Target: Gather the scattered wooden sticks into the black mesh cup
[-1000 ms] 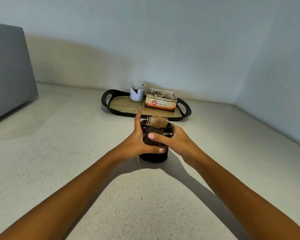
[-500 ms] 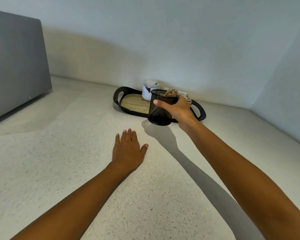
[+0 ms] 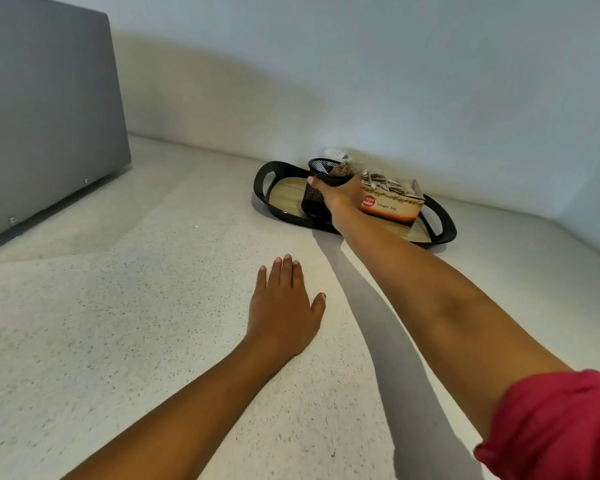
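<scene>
The black mesh cup point(image 3: 315, 188) stands on or just above the wooden floor of a black handled tray point(image 3: 264, 188) at the back of the counter. Wooden sticks point(image 3: 343, 169) poke out of its top. My right hand point(image 3: 340, 195) is wrapped around the cup's right side, thumb across the front. My left hand point(image 3: 284, 306) lies flat, palm down, on the speckled counter nearer to me, fingers together and holding nothing.
A ginger tea box point(image 3: 392, 202) sits on the tray right of the cup, and a white-lidded jar point(image 3: 338, 154) peeks out behind it. A grey appliance point(image 3: 45, 109) fills the left side. Walls close the back and right corner.
Both hands held the cup on the counter a second ago. The left hand let go and went flat on the counter; the right hand carried the cup back onto the tray.
</scene>
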### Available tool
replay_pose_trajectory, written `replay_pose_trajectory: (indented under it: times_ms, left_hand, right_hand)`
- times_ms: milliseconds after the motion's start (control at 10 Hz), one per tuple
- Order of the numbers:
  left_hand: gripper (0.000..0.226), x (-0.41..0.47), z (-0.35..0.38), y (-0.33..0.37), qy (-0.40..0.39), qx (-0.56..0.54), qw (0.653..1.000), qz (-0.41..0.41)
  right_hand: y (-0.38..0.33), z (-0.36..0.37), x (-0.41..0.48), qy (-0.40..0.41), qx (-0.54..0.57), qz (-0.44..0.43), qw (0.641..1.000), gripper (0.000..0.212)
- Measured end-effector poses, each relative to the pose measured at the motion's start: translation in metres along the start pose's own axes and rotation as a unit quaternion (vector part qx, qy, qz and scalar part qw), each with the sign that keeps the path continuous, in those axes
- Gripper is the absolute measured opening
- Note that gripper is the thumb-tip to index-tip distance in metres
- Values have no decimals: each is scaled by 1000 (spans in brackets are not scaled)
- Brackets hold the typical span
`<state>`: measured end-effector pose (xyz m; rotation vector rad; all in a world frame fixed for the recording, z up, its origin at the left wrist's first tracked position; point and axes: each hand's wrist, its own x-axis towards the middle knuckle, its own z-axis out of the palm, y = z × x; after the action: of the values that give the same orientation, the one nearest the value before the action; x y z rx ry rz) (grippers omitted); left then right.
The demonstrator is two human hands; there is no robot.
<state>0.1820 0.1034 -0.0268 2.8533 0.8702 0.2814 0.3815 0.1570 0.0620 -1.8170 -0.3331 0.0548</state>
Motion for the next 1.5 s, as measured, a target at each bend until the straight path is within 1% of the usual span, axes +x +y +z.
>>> replay_pose_trajectory:
  times_ms: [100,200,400,500,600,700,800,900,1000,1100,1200,1300,1400,1500]
  left_hand:
    - [72,-1,1,0,6,0,1000,1]
    - [71,-1,2,0,9,-3,1000,-1]
    - [71,-1,1,0,7,1,1000,-1]
    - [71,-1,1,0,6,1,1000,-2]
    - [71,-1,1,0,5,-3,1000,-1]
    - [71,-1,2,1,14,-8,1000,-4]
    - [71,-1,2,1,20,-13,1000,-6]
    - [71,0,2,0,22,-21,1000,-6]
    - [71,-1,1,0,34,-25,999,0]
    - [67,-1,2,-1,41,-37,998,5]
    - [53,1,1,-2,104,-57,993,9]
    - [37,1,-3,1,166,-51,985,8]
    - [30,-5,-7,4,182,-44,982,-6]
    - [29,-21,-12,4,160,-47,986,-10]
  right_hand:
    - [6,13,8,25,-11,9,1000,99]
    - [9,18,12,48,-20,6,999,95]
    - [9,26,14,65,-64,-13,996,94]
    - [10,29,17,73,-80,-15,994,98]
    - [9,30,19,74,-81,-5,994,92]
    - [12,27,18,84,-110,4,990,72]
    - [21,25,16,97,-111,-7,989,53]
    - [28,19,7,105,-66,-73,990,38]
    - [33,-1,-30,86,-47,-185,978,31]
    - [48,-28,-82,45,-45,-290,955,25]
    - [59,-57,-120,40,-68,-367,927,18]
    - [62,-83,-151,31,-66,-359,931,12]
    - [73,-104,-175,-6,-87,-346,934,7]
    - [86,-125,-194,-71,-108,-318,939,3]
